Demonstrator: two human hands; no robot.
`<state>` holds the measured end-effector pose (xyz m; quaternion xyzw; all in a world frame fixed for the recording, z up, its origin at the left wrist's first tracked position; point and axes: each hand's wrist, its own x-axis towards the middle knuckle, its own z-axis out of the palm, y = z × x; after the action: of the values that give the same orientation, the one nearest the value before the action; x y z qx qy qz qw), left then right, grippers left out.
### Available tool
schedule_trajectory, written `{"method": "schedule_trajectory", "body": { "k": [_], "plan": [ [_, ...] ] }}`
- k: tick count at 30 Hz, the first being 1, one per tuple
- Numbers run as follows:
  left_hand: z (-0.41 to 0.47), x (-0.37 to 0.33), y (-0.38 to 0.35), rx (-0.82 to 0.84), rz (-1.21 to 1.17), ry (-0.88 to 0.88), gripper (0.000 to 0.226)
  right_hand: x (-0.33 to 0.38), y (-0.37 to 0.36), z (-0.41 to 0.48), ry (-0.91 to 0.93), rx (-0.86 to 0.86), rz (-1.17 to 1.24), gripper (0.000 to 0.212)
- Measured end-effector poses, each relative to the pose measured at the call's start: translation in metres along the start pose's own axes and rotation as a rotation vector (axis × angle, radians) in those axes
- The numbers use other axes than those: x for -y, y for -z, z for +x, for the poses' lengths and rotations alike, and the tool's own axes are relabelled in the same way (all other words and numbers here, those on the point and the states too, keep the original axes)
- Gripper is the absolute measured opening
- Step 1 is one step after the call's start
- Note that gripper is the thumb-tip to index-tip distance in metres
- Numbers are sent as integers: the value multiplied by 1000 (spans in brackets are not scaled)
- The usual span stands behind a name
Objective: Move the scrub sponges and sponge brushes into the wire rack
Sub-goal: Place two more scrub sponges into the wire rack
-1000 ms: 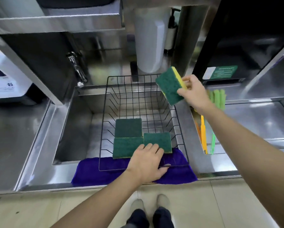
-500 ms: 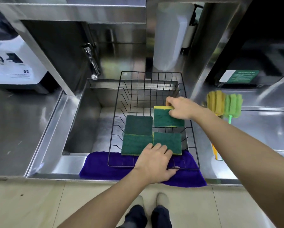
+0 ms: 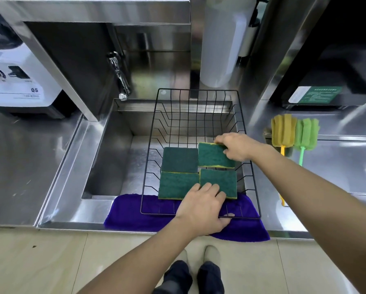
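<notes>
A black wire rack (image 3: 199,91) sits over the sink. Three green scrub sponges lie flat in it: one at the back left (image 3: 179,159), one at the front left (image 3: 176,185), one at the front right (image 3: 220,181). My right hand (image 3: 236,148) holds a fourth green-and-yellow sponge (image 3: 213,155) at the back right, resting on the rack's floor. My left hand (image 3: 203,209) grips the rack's front rim, thumb under the wire. A yellow sponge brush (image 3: 283,132) and a green sponge brush (image 3: 306,134) lie on the counter to the right of the rack.
A purple cloth (image 3: 133,213) lies under the rack's front edge on the sink rim. A faucet (image 3: 119,75) hangs at the sink's back left. A white roll (image 3: 222,43) stands behind the rack. A white appliance (image 3: 14,77) sits on the left counter.
My right hand brought the fourth sponge from above the rack's right side down into its back right corner, where it now lies nearly flat. My left hand stayed on the rim.
</notes>
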<state>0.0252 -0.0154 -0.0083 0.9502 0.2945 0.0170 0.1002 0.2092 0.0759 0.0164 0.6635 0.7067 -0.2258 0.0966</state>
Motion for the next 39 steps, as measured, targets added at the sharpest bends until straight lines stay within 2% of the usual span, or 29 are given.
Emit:
{"method": "schedule_trajectory", "body": {
  "k": [5, 16, 21, 25, 28, 31, 34, 37, 39],
  "plan": [
    [1, 0, -3, -46, 24, -16, 47, 5, -2, 0, 1, 95, -81, 59],
    [2, 0, -2, -19, 13, -10, 46, 8, 11, 0, 4, 241, -33, 53],
    [2, 1, -4, -33, 9, -25, 49, 8, 6, -1, -7, 222, -79, 59],
    [4, -1, -2, -23, 24, -45, 59, 4, -2, -3, 18, 96, -64, 48],
    [9, -7, -2, -25, 34, -44, 64, 0, 1, -13, 40, -16, 66, 54],
    [16, -15, -3, -6, 49, -59, 66, -9, 10, -26, 24, -284, 147, 50],
    [22, -20, -1, 47, 73, -74, 69, -24, 13, -42, -130, -542, 233, 42],
    [25, -22, -2, 65, 83, -93, 71, -43, 7, -57, -385, -699, 366, 36],
    [27, -24, -3, 61, 75, -106, 70, -55, 1, -66, -536, -736, 431, 33]
  ]
}}
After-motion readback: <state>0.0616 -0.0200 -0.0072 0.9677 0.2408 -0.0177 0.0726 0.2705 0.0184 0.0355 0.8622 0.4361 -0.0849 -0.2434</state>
